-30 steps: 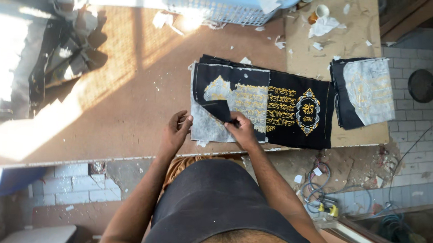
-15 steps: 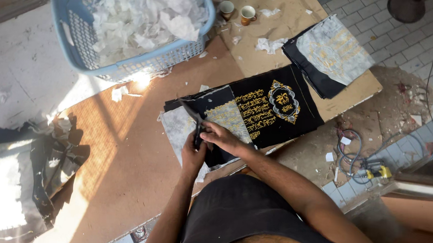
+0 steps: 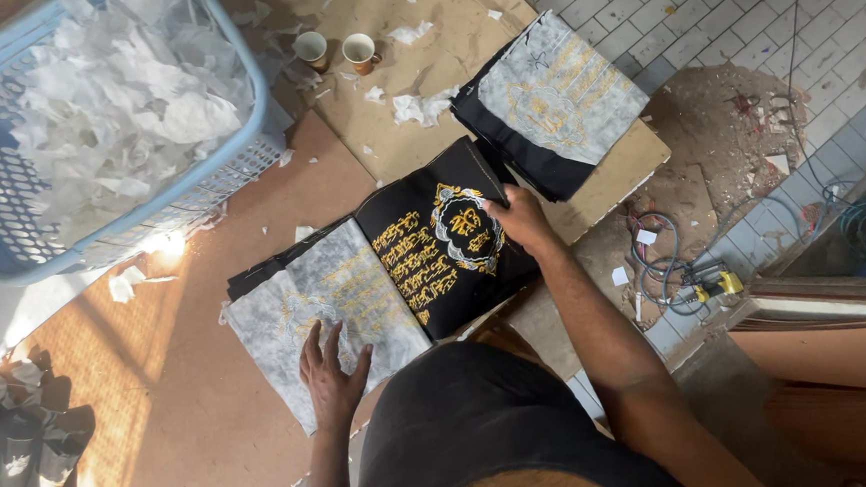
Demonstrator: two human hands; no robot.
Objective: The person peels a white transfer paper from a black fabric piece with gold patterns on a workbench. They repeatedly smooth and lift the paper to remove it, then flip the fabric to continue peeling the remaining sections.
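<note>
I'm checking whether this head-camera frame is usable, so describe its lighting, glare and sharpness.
Head view: a hard sun patch blows out the table beside the blue basket; the bottom-left corner falls into deep shadow; the black embroidered cloth under the right hand is evenly lit and sharp; the left hand on the grey backing sheet is clear; straight lines bow slightly towards the edges.

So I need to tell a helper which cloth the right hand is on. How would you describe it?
Start at the blue basket of white scraps, then cross the brown table towards the person. The right hand rests on a black cloth with bare gold embroidery. The cloth under the left hand and the stack beyond show grey-white paper instead.
</note>
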